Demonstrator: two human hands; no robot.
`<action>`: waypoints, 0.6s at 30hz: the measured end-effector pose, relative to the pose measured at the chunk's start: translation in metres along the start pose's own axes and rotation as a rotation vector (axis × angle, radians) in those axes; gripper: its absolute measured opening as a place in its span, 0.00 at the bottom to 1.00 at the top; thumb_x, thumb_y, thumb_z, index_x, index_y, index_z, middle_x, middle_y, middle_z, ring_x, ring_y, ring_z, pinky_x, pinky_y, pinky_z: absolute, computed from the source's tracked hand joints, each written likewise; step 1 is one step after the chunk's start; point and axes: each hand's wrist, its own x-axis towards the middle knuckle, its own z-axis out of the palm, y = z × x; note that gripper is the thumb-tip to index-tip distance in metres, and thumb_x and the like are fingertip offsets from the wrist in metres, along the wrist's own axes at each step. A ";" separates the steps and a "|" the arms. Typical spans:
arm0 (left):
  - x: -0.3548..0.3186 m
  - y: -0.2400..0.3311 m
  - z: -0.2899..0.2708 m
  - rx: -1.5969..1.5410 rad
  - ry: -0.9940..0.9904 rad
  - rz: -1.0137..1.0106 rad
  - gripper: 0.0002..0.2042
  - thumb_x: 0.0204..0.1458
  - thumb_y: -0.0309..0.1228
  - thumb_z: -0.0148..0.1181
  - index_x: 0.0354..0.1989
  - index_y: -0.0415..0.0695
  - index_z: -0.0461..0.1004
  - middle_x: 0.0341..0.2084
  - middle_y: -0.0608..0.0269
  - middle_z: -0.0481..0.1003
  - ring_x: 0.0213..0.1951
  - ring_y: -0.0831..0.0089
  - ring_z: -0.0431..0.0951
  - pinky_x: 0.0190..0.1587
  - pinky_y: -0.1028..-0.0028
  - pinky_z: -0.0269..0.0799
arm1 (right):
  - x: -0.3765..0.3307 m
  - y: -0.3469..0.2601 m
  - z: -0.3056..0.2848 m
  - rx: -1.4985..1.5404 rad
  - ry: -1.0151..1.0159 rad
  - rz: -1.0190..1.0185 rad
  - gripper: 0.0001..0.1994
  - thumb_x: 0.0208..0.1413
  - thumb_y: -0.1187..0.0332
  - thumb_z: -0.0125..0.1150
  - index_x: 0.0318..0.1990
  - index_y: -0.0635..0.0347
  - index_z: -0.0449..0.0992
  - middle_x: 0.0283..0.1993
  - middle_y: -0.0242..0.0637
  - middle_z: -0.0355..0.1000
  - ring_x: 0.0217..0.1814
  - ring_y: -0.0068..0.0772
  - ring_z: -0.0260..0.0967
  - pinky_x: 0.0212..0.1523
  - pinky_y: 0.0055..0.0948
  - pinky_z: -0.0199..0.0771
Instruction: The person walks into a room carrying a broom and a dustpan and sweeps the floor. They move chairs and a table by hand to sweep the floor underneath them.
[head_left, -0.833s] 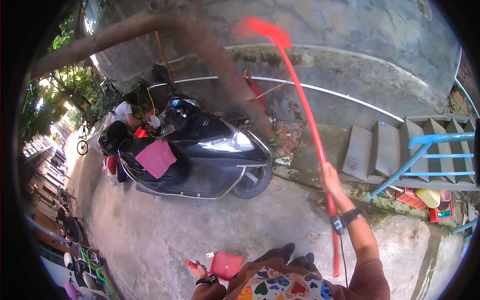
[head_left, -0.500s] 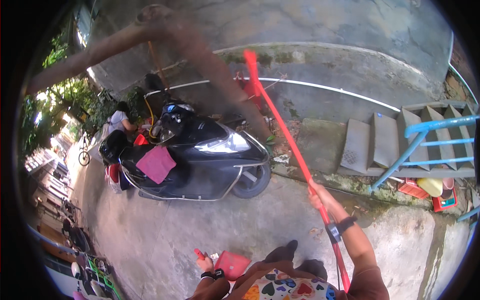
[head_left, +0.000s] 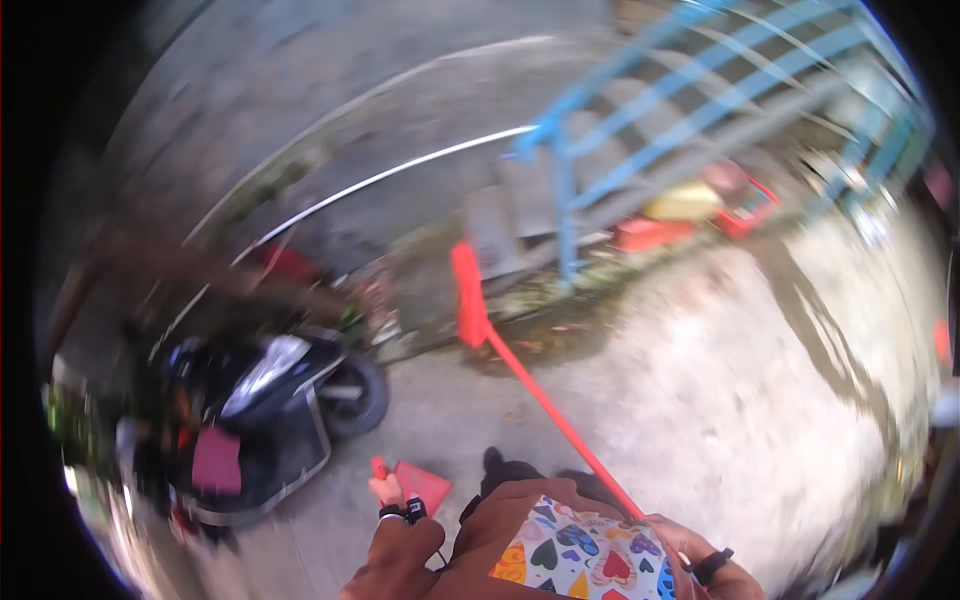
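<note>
My left hand (head_left: 387, 490) is closed around the handle of a red dustpan (head_left: 424, 486), low beside my body. My right hand (head_left: 676, 540), near my right hip, grips the lower part of a long red broom (head_left: 560, 415). The broom's stick slants up and to the left, and its red head (head_left: 467, 295) is raised in front of the concrete steps. A patterned apron front (head_left: 590, 545) with hearts lies between my arms.
A dark scooter (head_left: 285, 430) with a pink cloth (head_left: 217, 460) on its seat stands to the left. Blue railing (head_left: 563, 200) borders the steps (head_left: 500, 225) ahead. Red baskets (head_left: 655, 235) sit beneath it. A wet streak (head_left: 820, 320) marks the concrete on the right.
My view has swung to the right, so the scooter sits further left. My right hand has drawn back toward my hip, and the broom head is lower. The left hand still holds the dustpan.
</note>
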 end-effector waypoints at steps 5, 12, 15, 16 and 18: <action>-0.077 0.100 0.091 -0.038 -0.267 0.283 0.12 0.46 0.29 0.56 0.18 0.32 0.68 0.13 0.55 0.69 0.19 0.68 0.67 0.27 0.60 0.63 | -0.083 0.066 -0.084 0.146 0.230 0.048 0.08 0.53 0.61 0.55 0.32 0.55 0.69 0.16 0.22 0.55 0.10 0.12 0.47 0.08 0.16 0.44; -0.263 0.307 0.255 -0.103 -0.762 0.616 0.12 0.47 0.29 0.58 0.19 0.33 0.66 0.15 0.61 0.68 0.20 0.72 0.66 0.25 0.65 0.63 | -0.087 0.139 -0.155 0.508 0.765 -0.137 0.12 0.55 0.60 0.54 0.32 0.61 0.68 0.15 0.29 0.61 0.10 0.19 0.55 0.09 0.21 0.55; -0.335 0.375 0.325 -0.243 -0.869 0.645 0.15 0.50 0.31 0.56 0.18 0.34 0.65 0.11 0.63 0.66 0.17 0.74 0.65 0.21 0.68 0.61 | -0.072 0.151 -0.190 0.569 0.969 -0.160 0.12 0.54 0.62 0.52 0.31 0.63 0.66 0.16 0.33 0.63 0.12 0.24 0.59 0.11 0.26 0.61; -0.352 0.394 0.353 -0.241 -0.883 0.669 0.15 0.50 0.31 0.56 0.18 0.34 0.65 0.11 0.63 0.66 0.17 0.74 0.65 0.21 0.68 0.61 | -0.071 0.145 -0.202 0.614 1.089 -0.150 0.11 0.54 0.62 0.52 0.31 0.63 0.66 0.16 0.33 0.62 0.13 0.24 0.60 0.12 0.26 0.62; -0.395 0.432 0.416 -0.242 -0.986 0.841 0.14 0.51 0.31 0.55 0.18 0.34 0.66 0.11 0.62 0.66 0.16 0.75 0.65 0.21 0.69 0.61 | -0.076 0.138 -0.235 0.670 1.172 -0.155 0.11 0.53 0.64 0.50 0.33 0.65 0.65 0.16 0.34 0.63 0.13 0.26 0.61 0.12 0.29 0.64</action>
